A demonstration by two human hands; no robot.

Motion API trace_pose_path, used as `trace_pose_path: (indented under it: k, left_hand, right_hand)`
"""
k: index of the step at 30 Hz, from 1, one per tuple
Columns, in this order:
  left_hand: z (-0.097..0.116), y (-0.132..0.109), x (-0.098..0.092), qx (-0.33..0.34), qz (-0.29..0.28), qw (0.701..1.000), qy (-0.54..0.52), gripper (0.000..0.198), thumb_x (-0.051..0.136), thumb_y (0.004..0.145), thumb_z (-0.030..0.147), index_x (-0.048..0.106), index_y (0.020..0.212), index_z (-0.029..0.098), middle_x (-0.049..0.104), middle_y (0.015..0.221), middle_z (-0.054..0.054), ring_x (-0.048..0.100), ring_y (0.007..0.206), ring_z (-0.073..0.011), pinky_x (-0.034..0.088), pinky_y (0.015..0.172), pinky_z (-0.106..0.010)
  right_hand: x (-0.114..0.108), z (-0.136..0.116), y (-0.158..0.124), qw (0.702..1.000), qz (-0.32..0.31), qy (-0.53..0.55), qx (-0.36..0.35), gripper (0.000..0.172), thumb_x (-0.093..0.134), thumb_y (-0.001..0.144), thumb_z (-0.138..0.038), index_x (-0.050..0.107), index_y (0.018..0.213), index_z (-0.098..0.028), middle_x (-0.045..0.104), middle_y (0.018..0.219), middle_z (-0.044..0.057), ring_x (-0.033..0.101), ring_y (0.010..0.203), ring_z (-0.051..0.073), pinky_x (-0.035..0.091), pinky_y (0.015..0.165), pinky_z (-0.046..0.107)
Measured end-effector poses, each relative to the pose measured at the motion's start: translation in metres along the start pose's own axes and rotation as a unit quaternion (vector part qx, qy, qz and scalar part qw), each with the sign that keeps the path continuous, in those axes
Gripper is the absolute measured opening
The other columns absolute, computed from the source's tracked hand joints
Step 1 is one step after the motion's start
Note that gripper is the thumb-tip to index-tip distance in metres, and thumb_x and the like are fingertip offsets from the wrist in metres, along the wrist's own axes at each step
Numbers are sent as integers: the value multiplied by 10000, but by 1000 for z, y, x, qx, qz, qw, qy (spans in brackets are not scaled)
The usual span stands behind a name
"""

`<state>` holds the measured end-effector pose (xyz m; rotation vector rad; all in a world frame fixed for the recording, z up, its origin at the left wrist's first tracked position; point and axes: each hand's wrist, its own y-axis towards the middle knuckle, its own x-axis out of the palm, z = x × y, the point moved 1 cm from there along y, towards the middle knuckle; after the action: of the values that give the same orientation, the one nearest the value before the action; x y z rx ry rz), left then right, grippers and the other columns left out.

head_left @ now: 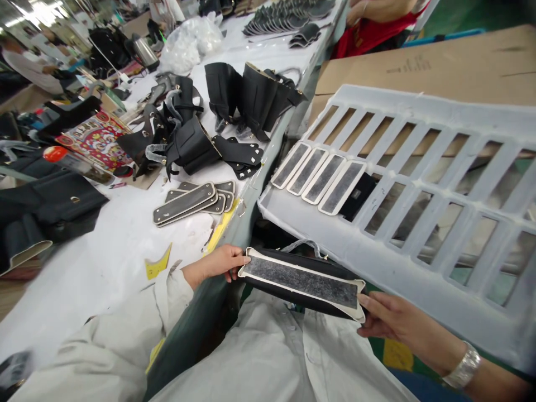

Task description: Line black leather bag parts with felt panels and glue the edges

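A black bag body hangs over my lap, its long underside facing up. That underside shows a dark grey fibrous panel inside a pale border. My left hand pinches its left end, thumb on top. The right end is pinched by my right hand, with the thumb on the pale corner; a silver bracelet sits on that wrist. Beyond the bag, several pale-edged grey strips lie side by side on a slotted plastic rack. Stacked black strips with metal studs rest on the table to the left.
The white-covered table carries unfinished black bags, dark studded straps, a clear plastic bag and a colourful box. Cardboard lies behind the rack. A person in red is at the far end.
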<state>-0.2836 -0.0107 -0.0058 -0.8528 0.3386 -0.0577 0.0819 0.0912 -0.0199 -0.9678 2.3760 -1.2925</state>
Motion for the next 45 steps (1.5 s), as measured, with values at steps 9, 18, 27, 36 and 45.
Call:
trace_pose_path:
  k: [9,18,27,36,45]
  left_hand:
    - [-18,7,17,62,36,977,-201,417,682,675,506,476,613,148,536,484,38,513,367,-95,466,345,-215]
    - [-45,3,44,172,59,927,-329,456,651,703,548,384,656,181,425,498,99,405,373,-25,441,376,-151]
    - [-38,0,21,123,-44,941,-312,413,712,678,473,454,777,165,540,581,59,518,427,-48,547,481,-221]
    - [-5,-6,1,70,-39,997,-14,491,499,737,665,463,699,177,510,427,45,532,351,-127,457,340,-221]
    - [2,-15,0,53,33,990,123,369,434,820,529,431,669,192,467,412,55,493,325,-119,372,316,-197]
  right_hand:
    - [-5,5,8,999,15,-32,-20,491,627,649,-637,413,631,-196,559,563,-29,585,471,118,489,507,239]
    - [14,19,-4,981,134,-37,-136,420,621,672,-569,403,622,-214,514,510,-68,609,485,134,518,518,256]
    - [13,-3,-11,993,89,-60,-50,353,612,726,-477,417,604,-209,557,487,-65,615,508,125,543,582,254]
    - [9,-1,-5,997,49,-41,-38,350,613,729,-485,422,627,-209,571,543,-49,631,535,123,547,604,246]
    - [3,5,1,996,36,-49,-60,366,612,740,-496,416,634,-206,592,533,-41,648,548,148,552,590,271]
